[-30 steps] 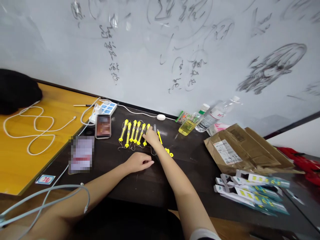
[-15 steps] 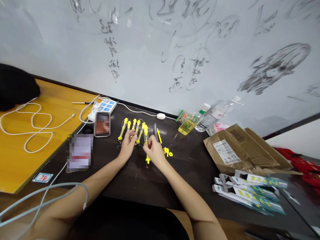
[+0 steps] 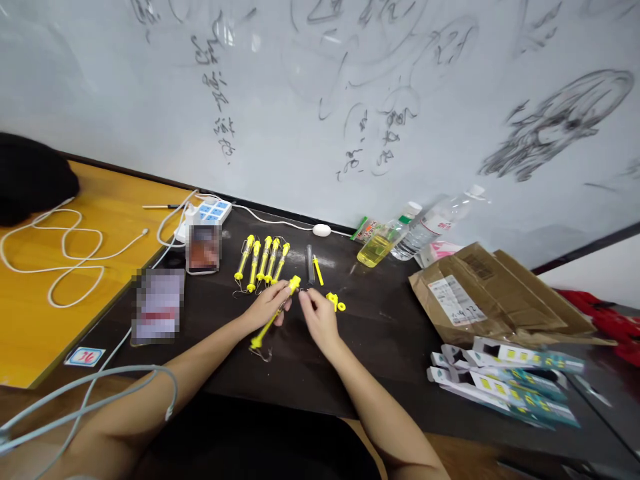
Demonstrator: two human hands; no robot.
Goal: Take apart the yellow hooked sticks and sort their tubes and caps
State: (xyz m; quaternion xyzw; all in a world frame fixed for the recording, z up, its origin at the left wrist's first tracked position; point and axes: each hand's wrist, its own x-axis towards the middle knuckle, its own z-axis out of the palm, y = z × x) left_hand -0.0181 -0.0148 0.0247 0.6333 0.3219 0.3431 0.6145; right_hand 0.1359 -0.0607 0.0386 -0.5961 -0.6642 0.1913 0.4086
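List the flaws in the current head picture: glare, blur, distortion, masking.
Head view: pale light spots on the upper whiteboard; head view: wide-lens stretching towards the edges, the red item at right looking soft; head view: blocky pixelation over the dark-screened device and pale flat item; head view: detail between the right hand and the held yellow-ended tube too small to read.

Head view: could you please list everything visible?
Held tube: 1, yellow, left hand
Tubes: 5, yellow, centre
Clear tube: 1, colourless, centre
Rod: 1, yellow, centre
Parts: several, yellow, centre
Bottles: 2, clear, back
Packet: 1, green, back
Packaging: unclear, brown, right
Boxes: several, teal, right
Strip: 1, white, back
Cables: several, white, left
Pixelated items: 2, mixed, left
Card: 1, white, left
Bundle: 1, black, left
Whiteboard: 1, white, back
Tables: 2+, dark/yellow, beneath
Left hand, right hand: 2, bare, centre
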